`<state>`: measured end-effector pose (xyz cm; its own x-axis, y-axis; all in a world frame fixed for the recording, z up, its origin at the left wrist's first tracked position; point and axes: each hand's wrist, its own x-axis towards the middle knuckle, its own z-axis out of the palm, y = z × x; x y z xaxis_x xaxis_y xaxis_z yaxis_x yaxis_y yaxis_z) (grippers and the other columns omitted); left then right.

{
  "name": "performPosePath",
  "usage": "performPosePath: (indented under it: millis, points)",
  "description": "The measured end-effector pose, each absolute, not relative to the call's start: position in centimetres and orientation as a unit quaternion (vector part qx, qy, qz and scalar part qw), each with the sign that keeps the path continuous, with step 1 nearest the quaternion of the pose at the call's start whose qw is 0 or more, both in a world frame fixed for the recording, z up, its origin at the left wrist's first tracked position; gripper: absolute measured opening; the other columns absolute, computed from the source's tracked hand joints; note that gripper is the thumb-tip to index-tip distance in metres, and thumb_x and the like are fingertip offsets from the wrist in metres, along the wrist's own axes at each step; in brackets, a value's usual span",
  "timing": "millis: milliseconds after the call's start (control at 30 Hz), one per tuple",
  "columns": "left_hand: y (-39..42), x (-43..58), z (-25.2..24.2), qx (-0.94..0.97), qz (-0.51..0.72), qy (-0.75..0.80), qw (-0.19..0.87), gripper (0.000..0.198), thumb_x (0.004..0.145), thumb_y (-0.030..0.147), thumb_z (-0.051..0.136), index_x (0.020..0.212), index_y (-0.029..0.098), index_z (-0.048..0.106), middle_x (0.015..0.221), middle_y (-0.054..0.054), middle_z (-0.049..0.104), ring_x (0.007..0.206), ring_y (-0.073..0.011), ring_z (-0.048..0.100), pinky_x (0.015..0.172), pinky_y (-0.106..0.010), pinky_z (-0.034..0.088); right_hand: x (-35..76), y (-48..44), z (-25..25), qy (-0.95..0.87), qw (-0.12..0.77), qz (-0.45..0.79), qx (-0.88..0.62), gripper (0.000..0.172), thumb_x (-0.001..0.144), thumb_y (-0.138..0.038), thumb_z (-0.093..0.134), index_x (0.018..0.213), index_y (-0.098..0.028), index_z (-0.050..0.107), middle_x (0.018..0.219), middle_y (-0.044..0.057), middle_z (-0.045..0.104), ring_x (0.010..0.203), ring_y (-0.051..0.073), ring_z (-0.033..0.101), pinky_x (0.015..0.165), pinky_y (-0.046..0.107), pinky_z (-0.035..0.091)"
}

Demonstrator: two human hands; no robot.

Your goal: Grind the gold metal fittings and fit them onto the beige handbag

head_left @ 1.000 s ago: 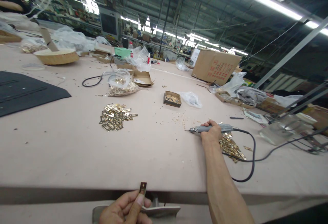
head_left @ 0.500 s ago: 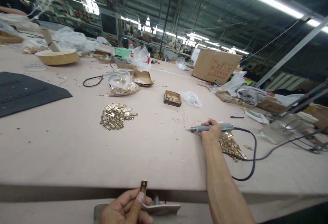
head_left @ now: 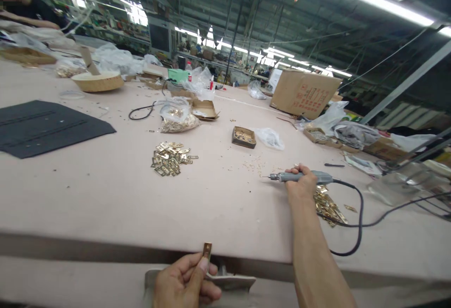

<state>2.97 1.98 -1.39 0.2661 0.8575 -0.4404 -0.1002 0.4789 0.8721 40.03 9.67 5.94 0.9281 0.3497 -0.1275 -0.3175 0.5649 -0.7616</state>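
Observation:
Between thumb and fingers, my left hand (head_left: 188, 280) pinches a small brass-coloured metal plate (head_left: 207, 250) at the table's front edge. Behind that hand is a grey flat piece (head_left: 239, 280), partly hidden by my fingers; I cannot tell whether they grip it too. My right hand (head_left: 302, 183) is wrapped round a grey electric screwdriver (head_left: 322, 177), whose bit points left just above the table. Beside my right wrist lies a pile of gold metal plates (head_left: 329, 206), partly covered by the cable. Tiny screws (head_left: 254, 163) are scattered beyond the bit.
Another pile of metal plates (head_left: 171, 159) lies left of centre, with a bag of parts (head_left: 179, 122) behind. A small box of screws (head_left: 244, 137) stands mid-table. Black sheet (head_left: 45, 127) lies left, a cardboard box (head_left: 305, 92) at the back. The screwdriver's cable (head_left: 360, 223) loops right. Someone sits far left.
The view has swung slightly left, so everything sits further right in the picture. Both hands keep their holds on the metal plate and the electric screwdriver.

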Motion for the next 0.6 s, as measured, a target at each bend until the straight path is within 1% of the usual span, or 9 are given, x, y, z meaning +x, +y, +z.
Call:
performPosePath:
  millis: [100, 167, 233, 300, 367, 433, 600]
  points:
    - [1.6, 2.6, -0.8, 0.370, 0.344, 0.464, 0.728, 0.043, 0.080, 0.050, 0.070, 0.094, 0.009, 0.071, 0.087, -0.015, 0.078, 0.065, -0.0247, 0.076, 0.057, -0.029, 0.061, 37.1, 8.1, 8.0, -0.031, 0.884, 0.219, -0.412, 0.021, 0.086, -0.006, 0.047, 0.071, -0.019, 0.044, 0.062, -0.007, 0.042, 0.043, 0.004, 0.041, 0.047, 0.019, 0.047]
    - [1.4, 2.4, -0.5, 0.374, 0.342, 0.445, 0.739, 0.039, 0.085, 0.043, 0.064, 0.101, 0.007, 0.069, 0.093, -0.017, 0.077, 0.071, -0.0266, 0.078, 0.063, -0.031, 0.063, 34.7, 6.9, 9.1, -0.081, 0.887, 0.246, -0.383, 0.021, 0.085, -0.005, 0.048, 0.069, -0.019, 0.047, 0.065, -0.004, 0.043, 0.045, 0.005, 0.040, 0.046, 0.021, 0.046]
    - [1.4, 2.3, -0.3, 0.374, 0.337, 0.448, 0.739, 0.034, 0.087, 0.037, 0.060, 0.099, 0.006, 0.068, 0.092, -0.017, 0.077, 0.072, -0.0265, 0.078, 0.062, -0.029, 0.061, 31.6, 5.5, 9.9, -0.135, 0.878, 0.278, -0.365, 0.017, 0.081, -0.005, 0.055, 0.071, -0.019, 0.052, 0.071, -0.001, 0.047, 0.049, 0.006, 0.040, 0.047, 0.021, 0.047]
    - [1.4, 2.3, -0.1, 0.369, 0.334, 0.455, 0.739, 0.029, 0.087, 0.032, 0.057, 0.096, 0.007, 0.067, 0.089, -0.016, 0.076, 0.071, -0.0259, 0.078, 0.060, -0.027, 0.060, 28.2, 3.9, 10.3, -0.174, 0.863, 0.285, -0.378, 0.013, 0.071, -0.006, 0.063, 0.073, -0.017, 0.055, 0.073, 0.000, 0.047, 0.050, 0.006, 0.038, 0.047, 0.022, 0.047]
    - [1.4, 2.3, 0.0, 0.363, 0.333, 0.454, 0.743, 0.026, 0.086, 0.029, 0.056, 0.094, 0.007, 0.067, 0.087, -0.015, 0.076, 0.071, -0.0260, 0.078, 0.059, -0.027, 0.060, 24.7, 2.3, 10.3, -0.203, 0.847, 0.297, -0.392, 0.018, 0.065, -0.008, 0.067, 0.075, -0.016, 0.054, 0.072, -0.001, 0.045, 0.051, 0.006, 0.036, 0.048, 0.022, 0.046]
    - [1.4, 2.4, 0.1, 0.357, 0.332, 0.450, 0.748, 0.026, 0.086, 0.029, 0.056, 0.094, 0.007, 0.067, 0.088, -0.016, 0.076, 0.071, -0.0263, 0.078, 0.060, -0.027, 0.060, 21.6, 1.0, 10.0, -0.218, 0.832, 0.311, -0.404, 0.021, 0.066, -0.010, 0.070, 0.077, -0.016, 0.054, 0.072, -0.002, 0.044, 0.053, 0.006, 0.036, 0.050, 0.021, 0.044]
    - [1.4, 2.3, 0.3, 0.342, 0.338, 0.443, 0.757, 0.024, 0.085, 0.029, 0.059, 0.093, 0.007, 0.066, 0.088, -0.016, 0.076, 0.071, -0.0263, 0.078, 0.059, -0.027, 0.060, 16.5, -0.5, 9.3, -0.225, 0.818, 0.335, -0.410, 0.022, 0.072, -0.011, 0.072, 0.086, -0.018, 0.056, 0.071, -0.004, 0.045, 0.054, 0.007, 0.039, 0.053, 0.021, 0.043]
